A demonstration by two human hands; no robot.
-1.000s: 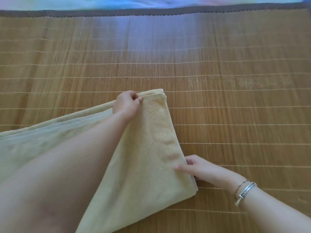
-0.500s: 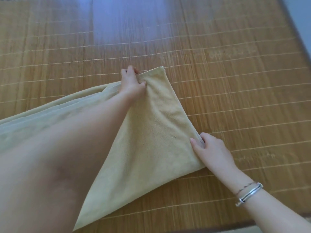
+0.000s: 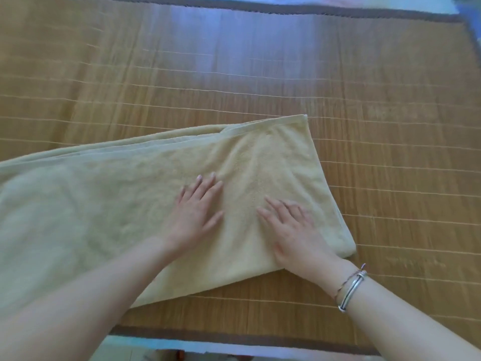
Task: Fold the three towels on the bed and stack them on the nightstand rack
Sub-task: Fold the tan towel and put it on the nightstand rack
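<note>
A pale yellow towel lies folded lengthwise on the bamboo mat that covers the bed, running from the left edge of view to a folded end right of centre. My left hand rests flat on the towel with its fingers spread. Beside it, my right hand also presses flat on the towel near the folded right end. Neither hand grips the cloth. A silver bangle sits on my right wrist. No other towel and no nightstand rack are in view.
The mat's brown bound edge runs along the near side of the bed, with floor just below it. Its far edge and right edge border a blue sheet.
Both hands have let go of the towel's right corners and now lie flat on its top. The view has pulled back, showing more of the mat.
</note>
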